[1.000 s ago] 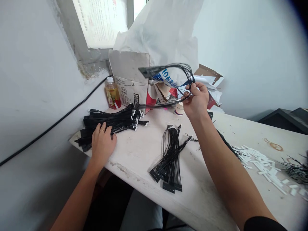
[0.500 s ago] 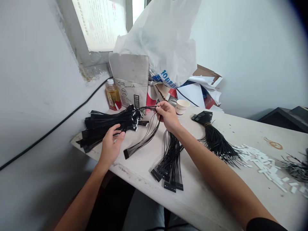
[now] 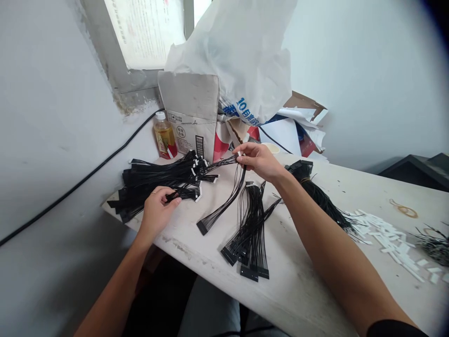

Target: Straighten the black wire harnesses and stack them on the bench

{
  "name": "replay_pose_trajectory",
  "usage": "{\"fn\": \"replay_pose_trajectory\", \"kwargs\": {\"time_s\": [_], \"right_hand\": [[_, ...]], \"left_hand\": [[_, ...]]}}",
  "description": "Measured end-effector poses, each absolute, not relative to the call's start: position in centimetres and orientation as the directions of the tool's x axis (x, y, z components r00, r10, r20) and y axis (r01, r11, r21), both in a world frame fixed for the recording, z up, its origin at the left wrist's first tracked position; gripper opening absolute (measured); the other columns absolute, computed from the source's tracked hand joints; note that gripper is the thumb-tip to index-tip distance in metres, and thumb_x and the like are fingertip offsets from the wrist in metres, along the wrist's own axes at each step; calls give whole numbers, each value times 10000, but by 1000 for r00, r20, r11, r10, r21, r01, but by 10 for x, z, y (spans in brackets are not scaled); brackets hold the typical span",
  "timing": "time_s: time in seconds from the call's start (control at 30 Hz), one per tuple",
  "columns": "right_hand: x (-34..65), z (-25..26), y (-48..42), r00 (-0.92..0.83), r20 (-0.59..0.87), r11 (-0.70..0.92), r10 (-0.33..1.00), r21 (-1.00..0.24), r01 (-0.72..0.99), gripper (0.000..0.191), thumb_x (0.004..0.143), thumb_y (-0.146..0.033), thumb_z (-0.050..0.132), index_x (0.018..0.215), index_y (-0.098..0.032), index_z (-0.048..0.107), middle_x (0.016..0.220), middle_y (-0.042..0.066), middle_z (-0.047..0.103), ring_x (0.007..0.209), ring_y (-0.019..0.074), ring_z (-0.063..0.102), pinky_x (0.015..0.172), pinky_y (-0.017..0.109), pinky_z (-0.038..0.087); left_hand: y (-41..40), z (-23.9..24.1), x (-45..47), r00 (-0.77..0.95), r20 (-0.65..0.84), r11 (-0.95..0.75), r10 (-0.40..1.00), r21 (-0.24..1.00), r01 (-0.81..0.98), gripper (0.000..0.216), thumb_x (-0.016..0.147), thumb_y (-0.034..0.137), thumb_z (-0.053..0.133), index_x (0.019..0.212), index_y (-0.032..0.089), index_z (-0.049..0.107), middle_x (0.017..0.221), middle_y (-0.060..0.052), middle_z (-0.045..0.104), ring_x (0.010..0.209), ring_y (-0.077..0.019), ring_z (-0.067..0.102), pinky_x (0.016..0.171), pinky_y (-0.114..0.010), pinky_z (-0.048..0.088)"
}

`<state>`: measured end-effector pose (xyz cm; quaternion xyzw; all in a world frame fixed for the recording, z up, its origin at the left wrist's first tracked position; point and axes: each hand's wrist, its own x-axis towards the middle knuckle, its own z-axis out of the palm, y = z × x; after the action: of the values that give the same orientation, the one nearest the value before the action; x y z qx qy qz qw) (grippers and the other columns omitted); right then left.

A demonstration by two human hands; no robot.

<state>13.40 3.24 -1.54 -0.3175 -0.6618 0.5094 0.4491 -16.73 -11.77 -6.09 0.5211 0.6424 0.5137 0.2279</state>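
- Right hand [image 3: 261, 161]: fingers clamped on a black cable [image 3: 229, 200] by its white plug, over the worktop [image 3: 189, 234].
- Left hand [image 3: 156, 206]: fingers closed on wires [image 3: 185, 193] beside the cable pile [image 3: 154, 175].

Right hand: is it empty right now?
No, the right hand pinches the white-tipped end of a black wire bundle between thumb and fingers.
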Motion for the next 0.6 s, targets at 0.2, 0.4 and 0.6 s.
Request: {"fn": "replay_pose_trajectory", "kwargs": {"time_s": [0.2, 0.4, 0.6], "right_hand": [[144, -15, 37, -393, 281, 290, 875, -956, -38, 316, 634, -287, 880, 846, -144, 695, 694, -19, 612, 558, 77, 508, 484, 223, 366], [142, -16, 36, -387, 287, 299, 876, -954, -30, 321, 646, -303, 884, 834, -151, 672, 673, -23, 602, 544, 78, 500, 476, 224, 349], [140, -12, 32, -364, 250, 262, 897, -965, -18, 334, 648, -345, 884, 809, -153, 664, 599, -41, 551, 494, 67, 455, 450, 217, 294]], "left_hand": [[-125, -43, -175, -268, -1, 14, 963, 999, 46, 306, 632, 348, 843, 864, 182, 734, 630, 24, 540, 556, -119, 455, 514, -254, 326], [-128, -34, -180, -184, -76, 35, 980, 975, -218, 306, 575, 296, 892, 806, 157, 746, 614, 19, 508, 547, -85, 442, 487, -211, 332], [-125, -40, -183, -284, 33, -98, 958, 971, -220, 371, 601, 207, 929, 957, 155, 837, 629, -2, 611, 586, -94, 521, 545, -219, 424]]}}
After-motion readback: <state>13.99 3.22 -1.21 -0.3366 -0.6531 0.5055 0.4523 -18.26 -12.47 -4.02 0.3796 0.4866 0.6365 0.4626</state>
